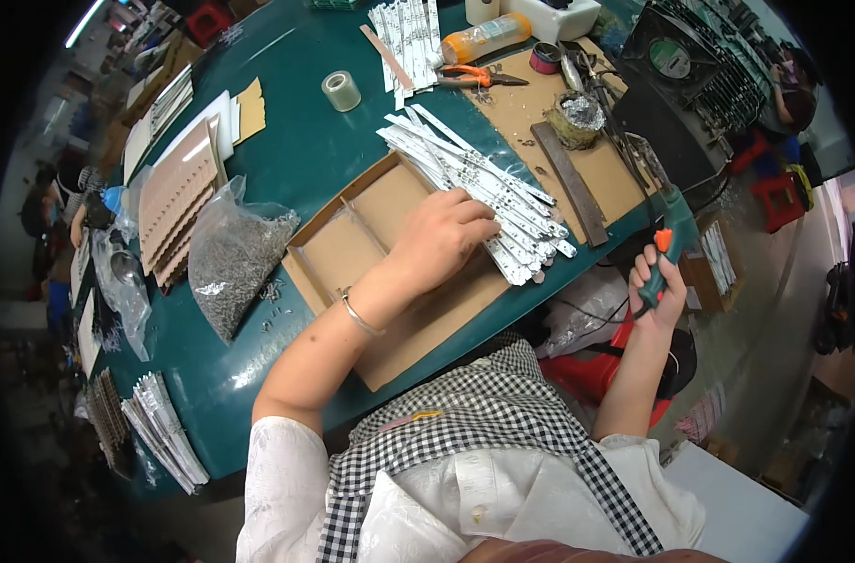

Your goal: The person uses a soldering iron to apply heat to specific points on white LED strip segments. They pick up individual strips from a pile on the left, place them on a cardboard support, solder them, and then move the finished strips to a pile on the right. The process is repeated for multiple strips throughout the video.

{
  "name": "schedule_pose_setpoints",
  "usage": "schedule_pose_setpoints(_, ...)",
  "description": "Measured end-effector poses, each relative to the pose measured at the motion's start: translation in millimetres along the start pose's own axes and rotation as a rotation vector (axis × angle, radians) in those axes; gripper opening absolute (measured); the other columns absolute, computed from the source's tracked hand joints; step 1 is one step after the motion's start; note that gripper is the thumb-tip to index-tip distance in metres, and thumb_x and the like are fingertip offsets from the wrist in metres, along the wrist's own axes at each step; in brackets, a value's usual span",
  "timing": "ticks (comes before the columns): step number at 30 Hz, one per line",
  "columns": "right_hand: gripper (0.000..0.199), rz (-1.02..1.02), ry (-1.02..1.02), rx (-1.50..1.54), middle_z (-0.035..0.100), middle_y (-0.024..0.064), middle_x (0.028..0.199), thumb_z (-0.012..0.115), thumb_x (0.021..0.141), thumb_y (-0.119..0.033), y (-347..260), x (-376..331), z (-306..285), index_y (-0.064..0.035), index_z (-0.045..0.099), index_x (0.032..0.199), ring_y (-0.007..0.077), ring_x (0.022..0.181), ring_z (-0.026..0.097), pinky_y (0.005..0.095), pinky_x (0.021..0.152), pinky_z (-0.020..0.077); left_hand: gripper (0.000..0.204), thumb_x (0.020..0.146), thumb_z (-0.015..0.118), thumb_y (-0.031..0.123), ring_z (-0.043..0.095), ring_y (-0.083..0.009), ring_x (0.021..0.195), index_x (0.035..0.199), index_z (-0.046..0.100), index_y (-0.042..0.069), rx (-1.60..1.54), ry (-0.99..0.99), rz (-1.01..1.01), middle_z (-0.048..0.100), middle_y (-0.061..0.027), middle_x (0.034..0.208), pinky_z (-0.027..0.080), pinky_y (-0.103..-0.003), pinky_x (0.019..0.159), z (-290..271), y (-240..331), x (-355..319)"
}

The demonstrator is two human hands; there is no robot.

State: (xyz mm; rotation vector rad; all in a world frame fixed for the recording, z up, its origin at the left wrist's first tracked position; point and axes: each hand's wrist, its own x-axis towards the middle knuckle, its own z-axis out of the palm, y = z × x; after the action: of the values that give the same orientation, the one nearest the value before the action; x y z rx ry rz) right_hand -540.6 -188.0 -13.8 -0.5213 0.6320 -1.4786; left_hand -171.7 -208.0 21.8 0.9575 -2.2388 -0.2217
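Note:
My right hand (658,286) is wrapped round the green handle of a soldering gun (674,218) with an orange trigger, held off the table's right edge. Its metal end points up toward the cluttered corner. My left hand (446,239) is over a shallow cardboard tray (338,235), its fingers curled together against the near end of a fanned pile of white strips (488,192) with small dark marks. What those fingers grip, if anything, is hidden beneath them. The strips lie partly across the tray's right side.
Left of the tray sits a clear bag of small metal parts (235,258), a few spilled beside it. Brown cardboard pieces (179,202) stand farther left. Tape (341,91), orange-handled pliers (484,77), an orange bottle (487,39), a dark bar (570,183) and a fan (670,58) lie toward the back.

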Motion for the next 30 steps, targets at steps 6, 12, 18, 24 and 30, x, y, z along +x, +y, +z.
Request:
schedule_pose_setpoints(6, 0.063, 0.018, -0.269, 0.188, 0.047, 0.008, 0.088, 0.06, 0.088, -0.005, -12.3, -5.0, 9.6, 0.004, 0.033, 0.145, 0.0158, 0.069, 0.051, 0.0281, 0.058, 0.0475, 0.035, 0.078, 0.064, -0.019, 0.071, -0.0228, 0.088, 0.105, 0.07, 0.002, -0.318, 0.592, -0.177, 0.072, -0.0142, 0.103, 0.058, -0.03, 0.071, -31.5, 14.6, 5.9)
schedule_pose_setpoints(12, 0.073, 0.022, -0.334, 0.082, 0.048, 0.0075, 0.08, 0.063, 0.08, -0.005, -3.3, -16.5, 43.6, 0.0062, 0.031, 0.145, 0.0143, 0.06, 0.049, 0.0263, 0.051, 0.0464, 0.031, 0.074, 0.077, -0.004, 0.072, -0.0258, 0.077, 0.104, 0.07, 0.003, 0.329, 0.503, -0.008, 0.073, -0.0136, 0.092, 0.058, -0.031, 0.062, -96.6, 92.8, -69.7)
schedule_pose_setpoints(18, 0.073, 0.145, -0.458, 0.049, 0.047, 0.0073, 0.076, 0.065, 0.077, -0.005, 30.5, -22.9, 75.8, 0.0064, 0.033, 0.141, 0.0147, 0.056, 0.048, 0.0263, 0.047, 0.0452, 0.024, 0.077, 0.074, 0.002, 0.073, -0.025, 0.078, 0.101, 0.071, 0.002, 0.136, 0.268, -0.057, 0.073, -0.0146, 0.094, 0.058, -0.031, 0.064, -76.5, 112.4, -145.9)
schedule_pose_setpoints(24, 0.074, 0.244, -0.51, 0.008, 0.047, 0.0073, 0.075, 0.066, 0.074, -0.004, 60.6, -28.3, 117.5, 0.0072, 0.034, 0.139, 0.0149, 0.055, 0.048, 0.026, 0.046, 0.045, 0.022, 0.078, 0.067, 0.01, 0.072, -0.0206, 0.077, 0.096, 0.073, -0.002, 0.092, 0.344, 0.076, 0.074, -0.0163, 0.096, 0.051, -0.025, 0.056, -48.3, 112.4, -162.5)
schedule_pose_setpoints(30, 0.08, 0.281, -0.545, -0.023, 0.049, 0.0065, 0.081, 0.069, 0.078, -0.006, 76.2, -35.4, 131.6, 0.0055, 0.027, 0.144, 0.0136, 0.057, 0.05, 0.026, 0.05, 0.0469, 0.022, 0.079, 0.072, 0.011, 0.069, -0.0218, 0.075, 0.098, 0.072, 0.001, -0.01, 0.304, 0.008, 0.072, -0.0127, 0.1, 0.054, -0.029, 0.058, -34.2, 92.7, -155.2)
